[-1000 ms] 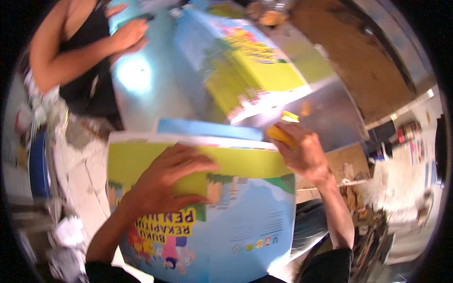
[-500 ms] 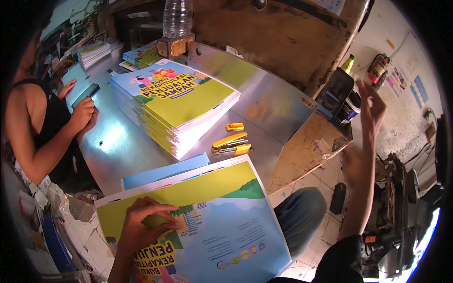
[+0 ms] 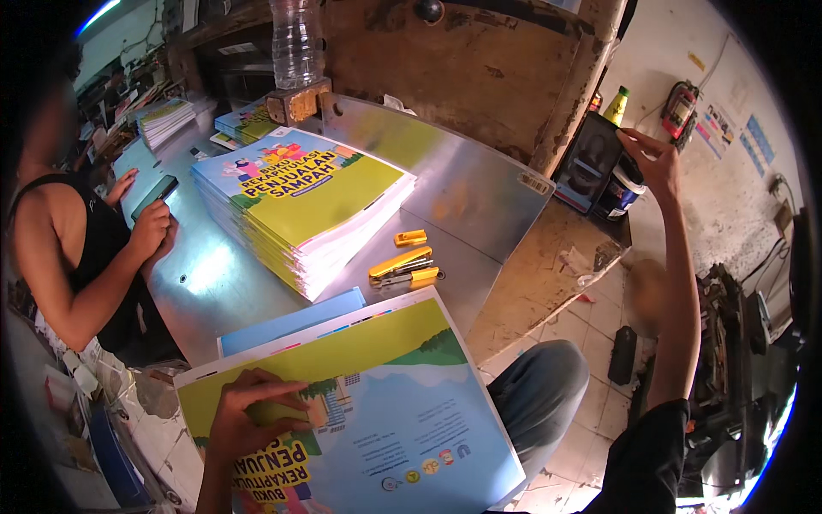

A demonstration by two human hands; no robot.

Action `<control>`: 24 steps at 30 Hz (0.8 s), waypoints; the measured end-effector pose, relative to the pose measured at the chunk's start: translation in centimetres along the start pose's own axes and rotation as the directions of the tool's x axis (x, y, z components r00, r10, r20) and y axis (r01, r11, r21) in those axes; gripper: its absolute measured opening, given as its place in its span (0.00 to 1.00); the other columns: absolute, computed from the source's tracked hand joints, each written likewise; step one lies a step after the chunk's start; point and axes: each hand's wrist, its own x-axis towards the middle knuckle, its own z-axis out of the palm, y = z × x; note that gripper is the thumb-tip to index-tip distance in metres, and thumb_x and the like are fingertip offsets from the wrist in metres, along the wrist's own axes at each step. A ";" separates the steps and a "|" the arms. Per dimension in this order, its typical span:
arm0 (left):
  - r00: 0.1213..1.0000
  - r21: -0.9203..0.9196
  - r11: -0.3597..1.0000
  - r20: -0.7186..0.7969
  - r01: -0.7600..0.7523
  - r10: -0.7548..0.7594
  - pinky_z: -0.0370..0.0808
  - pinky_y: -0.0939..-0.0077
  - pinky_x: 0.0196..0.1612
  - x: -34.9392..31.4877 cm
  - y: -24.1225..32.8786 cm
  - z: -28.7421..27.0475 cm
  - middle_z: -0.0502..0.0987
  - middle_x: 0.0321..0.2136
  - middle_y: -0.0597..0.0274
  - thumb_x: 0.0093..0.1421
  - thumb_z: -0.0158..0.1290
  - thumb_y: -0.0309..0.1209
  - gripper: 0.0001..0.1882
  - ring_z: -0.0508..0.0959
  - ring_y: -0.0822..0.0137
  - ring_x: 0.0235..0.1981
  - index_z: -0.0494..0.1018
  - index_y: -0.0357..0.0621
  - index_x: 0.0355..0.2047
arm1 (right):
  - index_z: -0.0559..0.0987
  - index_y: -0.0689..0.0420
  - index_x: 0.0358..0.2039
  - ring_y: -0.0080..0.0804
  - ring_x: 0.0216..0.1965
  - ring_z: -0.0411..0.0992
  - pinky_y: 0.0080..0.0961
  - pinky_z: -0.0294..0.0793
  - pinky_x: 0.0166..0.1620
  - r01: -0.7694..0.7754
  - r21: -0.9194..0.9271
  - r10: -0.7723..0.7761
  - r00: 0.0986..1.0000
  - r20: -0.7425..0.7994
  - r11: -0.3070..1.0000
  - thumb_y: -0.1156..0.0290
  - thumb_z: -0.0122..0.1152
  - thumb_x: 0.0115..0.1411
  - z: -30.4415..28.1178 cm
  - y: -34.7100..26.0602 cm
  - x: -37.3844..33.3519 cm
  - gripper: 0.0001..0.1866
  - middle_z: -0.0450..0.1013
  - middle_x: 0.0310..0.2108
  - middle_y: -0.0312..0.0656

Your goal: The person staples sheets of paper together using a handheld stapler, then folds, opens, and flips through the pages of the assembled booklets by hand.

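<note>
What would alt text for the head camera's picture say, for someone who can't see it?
A person's left hand rests on a large printed sheet, while the right hand reaches to a dark, phone-like slab. Ahead, a yellow stapler and stacked booklets lie on a metal table.

Left hand (image 3: 257, 409) covers part of the printing on the cover sheet (image 3: 419, 403); sheet's near edge runs out of view below, as does the left forearm. Small lines of print right of that hand: too fine to read. Blue sheet (image 3: 295, 319), just beyond, mostly hidden under the cover. Right hand (image 3: 655, 163): fingertips at the dark panel's (image 3: 584, 163) upper corner, contact unclear. Panel hides the green bottle's (image 3: 616, 104) lower part. Brown patch (image 3: 648, 295) beside right forearm, blurred. Clear bottle (image 3: 297, 47), far beyond left hand, loses its top.
</note>
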 end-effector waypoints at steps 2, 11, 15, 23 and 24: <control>1.000 0.012 1.000 0.007 0.015 -0.015 0.71 0.70 0.57 0.1 0.3 -0.1 0.87 0.35 0.68 0.45 0.72 0.23 0.29 0.78 0.69 0.46 0.82 0.46 0.50 | 0.86 0.50 0.49 0.24 0.41 0.81 0.28 0.77 0.51 -0.031 -0.058 0.031 1.000 0.002 0.998 0.56 0.71 0.61 0.4 -1.3 -0.3 0.19 0.85 0.37 0.40; 1.000 0.005 1.000 -0.014 0.001 -0.001 0.71 0.70 0.55 0.3 0.1 -0.3 0.87 0.34 0.64 0.49 0.70 0.23 0.24 0.81 0.68 0.41 0.82 0.43 0.49 | 0.87 0.51 0.48 0.23 0.39 0.80 0.26 0.77 0.48 -0.047 0.042 0.050 0.997 -0.057 0.998 0.52 0.69 0.62 0.5 0.0 0.1 0.20 0.85 0.36 0.40; 1.000 0.043 0.999 0.000 0.019 -0.019 0.71 0.69 0.55 0.6 0.8 -0.4 0.87 0.33 0.64 0.51 0.69 0.23 0.23 0.82 0.68 0.41 0.81 0.44 0.49 | 0.87 0.51 0.48 0.22 0.38 0.80 0.25 0.77 0.46 -0.104 0.013 0.105 0.992 -0.071 0.994 0.51 0.67 0.63 1.0 -0.2 -0.2 0.20 0.85 0.35 0.40; 0.977 0.225 0.974 0.197 0.037 -0.083 0.76 0.67 0.44 2.0 4.0 -1.2 0.86 0.33 0.58 0.57 0.64 0.23 0.30 0.85 0.57 0.40 0.64 0.44 0.57 | 0.86 0.51 0.49 0.26 0.38 0.80 0.27 0.77 0.47 -0.029 -0.020 0.025 0.981 -0.192 0.999 0.50 0.65 0.64 0.5 -0.5 -0.4 0.21 0.85 0.39 0.39; 0.977 0.221 0.974 0.196 0.044 -0.088 0.76 0.67 0.44 2.3 4.3 -1.2 0.86 0.33 0.58 0.57 0.64 0.23 0.30 0.85 0.57 0.40 0.64 0.44 0.57 | 0.86 0.51 0.49 0.26 0.38 0.80 0.27 0.77 0.47 -0.026 -0.019 0.022 0.983 -0.184 0.999 0.50 0.65 0.64 0.4 -0.6 -0.4 0.21 0.85 0.39 0.39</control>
